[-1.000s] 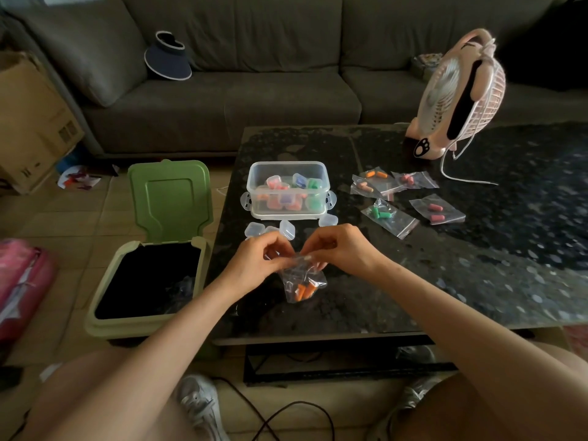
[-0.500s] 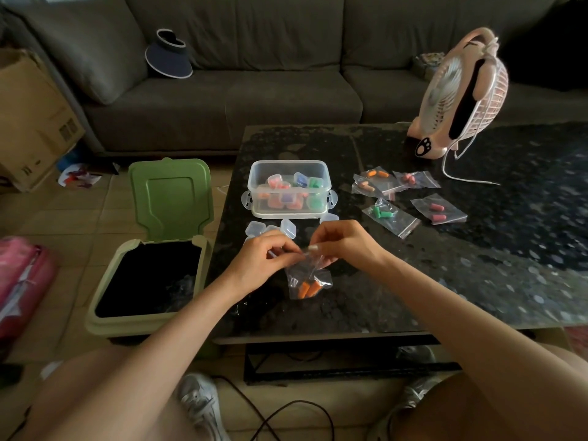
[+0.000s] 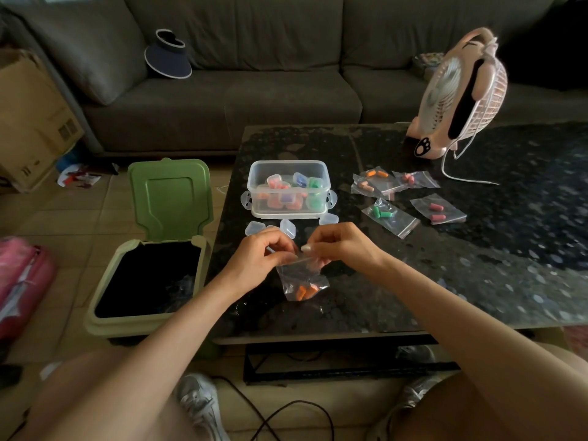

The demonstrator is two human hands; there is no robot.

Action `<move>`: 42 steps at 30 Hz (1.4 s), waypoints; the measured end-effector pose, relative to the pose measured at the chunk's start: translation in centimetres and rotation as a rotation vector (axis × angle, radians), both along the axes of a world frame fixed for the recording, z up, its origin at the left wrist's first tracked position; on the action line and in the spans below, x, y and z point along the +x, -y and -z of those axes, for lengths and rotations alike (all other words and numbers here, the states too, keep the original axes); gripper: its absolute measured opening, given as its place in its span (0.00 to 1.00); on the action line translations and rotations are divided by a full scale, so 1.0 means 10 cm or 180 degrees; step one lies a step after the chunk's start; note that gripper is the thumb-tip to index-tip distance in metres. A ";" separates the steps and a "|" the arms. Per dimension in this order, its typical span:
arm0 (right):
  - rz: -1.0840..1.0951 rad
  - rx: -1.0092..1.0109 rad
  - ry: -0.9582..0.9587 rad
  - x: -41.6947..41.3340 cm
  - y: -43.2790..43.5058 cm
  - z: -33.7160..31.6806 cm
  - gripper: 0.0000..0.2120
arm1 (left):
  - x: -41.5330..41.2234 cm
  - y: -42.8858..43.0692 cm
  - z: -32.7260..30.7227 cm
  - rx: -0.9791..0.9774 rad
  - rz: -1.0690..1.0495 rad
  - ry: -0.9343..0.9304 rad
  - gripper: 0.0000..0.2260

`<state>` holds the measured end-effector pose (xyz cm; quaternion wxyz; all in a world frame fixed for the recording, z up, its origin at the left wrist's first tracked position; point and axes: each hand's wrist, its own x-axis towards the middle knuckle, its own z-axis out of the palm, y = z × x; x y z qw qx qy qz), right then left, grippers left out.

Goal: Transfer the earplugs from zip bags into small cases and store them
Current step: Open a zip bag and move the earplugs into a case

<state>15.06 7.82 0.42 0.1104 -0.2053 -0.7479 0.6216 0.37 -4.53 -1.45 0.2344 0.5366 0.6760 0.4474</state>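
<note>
Head view showed both hands, left [image 3: 259, 254] and right [image 3: 339, 246], pinching the top edge of a zip bag [image 3: 300, 278] above the counter [image 3: 445, 281], two orange earplugs [image 3: 306, 291] at its bottom. Behind them stood a clear box [image 3: 288, 194] of filled cases, with empty cases [image 3: 287, 228] just before it and more bags [image 3: 391, 218] to the right.

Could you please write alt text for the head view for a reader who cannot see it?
Left hand and right hand pinch the top of a zip bag holding orange earplugs above a dark table. Behind sit empty cases, a clear box of filled ones, and more bags; an open bin stands to the left.
</note>
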 end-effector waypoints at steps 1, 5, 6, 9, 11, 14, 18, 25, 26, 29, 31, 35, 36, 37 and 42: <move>-0.0076 -0.0126 -0.0036 0.00 0.00 -0.01 0.08 | 0.00 0.00 -0.01 -0.0013 0.0015 0.0057 0.10; -0.0366 -0.0393 -0.0225 0.02 0.01 -0.03 0.08 | 0.02 0.00 -0.05 -0.0013 0.0023 0.0600 0.08; -0.0372 -0.0278 -0.0259 0.02 0.00 -0.02 0.08 | 0.02 0.01 -0.05 -0.0002 0.0006 0.0722 0.08; -0.0293 0.0175 -0.0335 -0.01 0.04 0.01 0.12 | 0.03 0.00 -0.04 -0.0006 -0.0072 0.0820 0.07; -0.0189 0.0364 -0.0430 -0.03 0.08 0.05 0.13 | 0.05 -0.01 0.00 -0.0026 -0.0133 0.0790 0.06; -0.0056 0.0462 -0.0593 -0.05 0.10 0.11 0.13 | 0.09 -0.02 0.03 -0.0017 -0.0176 0.0903 0.05; -0.0015 0.0277 -0.0638 -0.04 0.08 0.12 0.11 | 0.08 -0.02 0.03 -0.0065 -0.0162 0.1019 0.03; -0.0023 0.0367 -0.0496 -0.04 0.05 0.06 0.10 | 0.07 -0.02 0.02 -0.0116 -0.0061 0.0919 0.05; -0.0011 0.0398 -0.0484 -0.04 0.05 0.06 0.10 | 0.07 -0.02 0.01 -0.0121 -0.0061 0.0912 0.05; 0.0102 0.0471 -0.0506 -0.03 0.01 0.09 0.11 | 0.04 -0.02 -0.01 -0.0186 -0.0010 0.0807 0.03; 0.0170 0.0579 -0.0478 -0.03 -0.03 0.11 0.11 | 0.02 -0.01 -0.01 -0.0253 0.0026 0.0660 0.04; 0.0120 0.0616 -0.0414 -0.04 -0.04 0.11 0.11 | 0.01 0.02 0.00 -0.0222 0.0052 0.0695 0.06; 0.0128 0.0597 -0.0392 -0.04 -0.04 0.12 0.10 | 0.01 0.02 0.00 -0.0210 0.0026 0.0705 0.06; 0.0158 0.0560 -0.0366 -0.04 -0.03 0.13 0.10 | 0.01 0.02 0.00 -0.0208 -0.0015 0.0692 0.06; 0.0361 -0.0014 -0.0264 -0.04 -0.04 0.09 0.07 | -0.03 0.03 0.02 -0.0246 -0.0270 0.0153 0.08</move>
